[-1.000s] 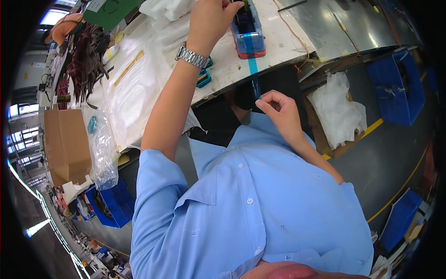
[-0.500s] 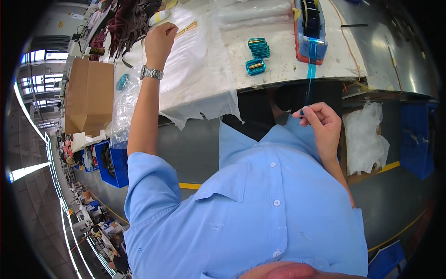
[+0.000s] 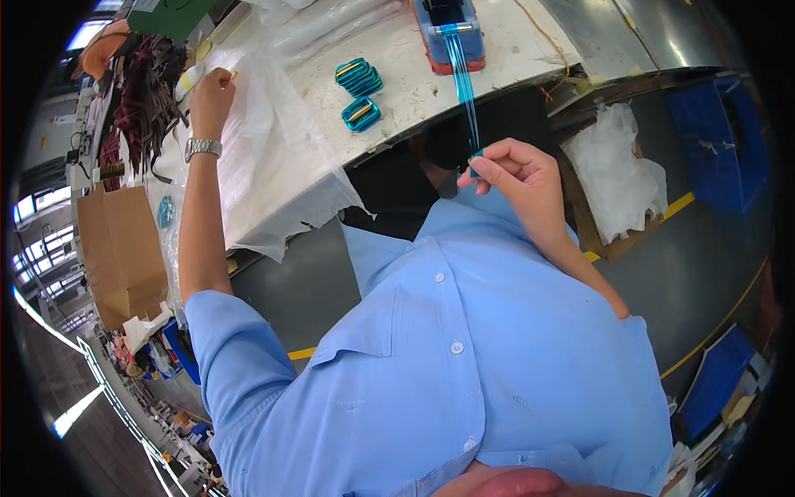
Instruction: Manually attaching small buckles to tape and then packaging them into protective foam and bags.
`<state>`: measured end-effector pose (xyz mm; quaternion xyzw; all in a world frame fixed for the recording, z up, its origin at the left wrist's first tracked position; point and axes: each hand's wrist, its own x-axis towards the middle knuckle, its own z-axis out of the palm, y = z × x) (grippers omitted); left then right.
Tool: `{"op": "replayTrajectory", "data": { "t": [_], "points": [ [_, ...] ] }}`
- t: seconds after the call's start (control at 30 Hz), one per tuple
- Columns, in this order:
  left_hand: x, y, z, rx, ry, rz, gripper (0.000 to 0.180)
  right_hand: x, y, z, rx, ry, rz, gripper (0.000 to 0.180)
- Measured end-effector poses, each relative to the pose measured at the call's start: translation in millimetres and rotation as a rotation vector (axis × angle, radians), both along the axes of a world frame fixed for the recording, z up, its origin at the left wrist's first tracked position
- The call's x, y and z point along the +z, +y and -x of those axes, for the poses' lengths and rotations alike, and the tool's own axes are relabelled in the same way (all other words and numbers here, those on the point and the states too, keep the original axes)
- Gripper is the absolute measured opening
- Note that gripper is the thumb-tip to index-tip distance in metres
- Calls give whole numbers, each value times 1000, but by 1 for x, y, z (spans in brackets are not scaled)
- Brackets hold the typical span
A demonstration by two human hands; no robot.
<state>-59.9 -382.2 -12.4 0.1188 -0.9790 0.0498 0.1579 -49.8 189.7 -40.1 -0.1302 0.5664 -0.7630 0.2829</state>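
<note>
In my right hand the end of a strip of translucent blue tape is pinched. The strip runs taut from a blue tape dispenser at the table's edge. My left hand, fingers closed, is at the far left over a white translucent sheet. A small gold-coloured piece shows at its fingertips; whether it is gripped is unclear. Between the hands lie a stack of teal tape-wrapped packets and a single packet with a gold-coloured piece on it.
Dark red straps heap at the table's far left, near a cardboard box. Clear plastic film lies at the back. White plastic in a carton and a blue bin stand right of the table.
The view has turned, shifting the table leftward in the picture. My left hand is now at the gold-coloured piece. My right hand still pinches the tape.
</note>
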Motion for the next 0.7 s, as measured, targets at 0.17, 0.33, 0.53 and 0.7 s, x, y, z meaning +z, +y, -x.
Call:
{"op": "replayTrajectory", "data": {
  "t": [0.17, 0.33, 0.53, 0.7],
  "points": [
    [43, 44, -21, 135, 139, -1035, 25, -2, 2, 3, -6, -11, -11, 7],
    [71, 217, -62, -98, -74, -1749, 16, -2, 4, -1, 51, 12, -12, 8],
    [54, 361, -77, -85, -278, -1796, 17, 0, 4, -6, 19, -7, -10, 10],
    [42, 373, -67, -93, -285, -1747, 18, 3, 6, -8, -8, 13, -69, 14]
  ]
}}
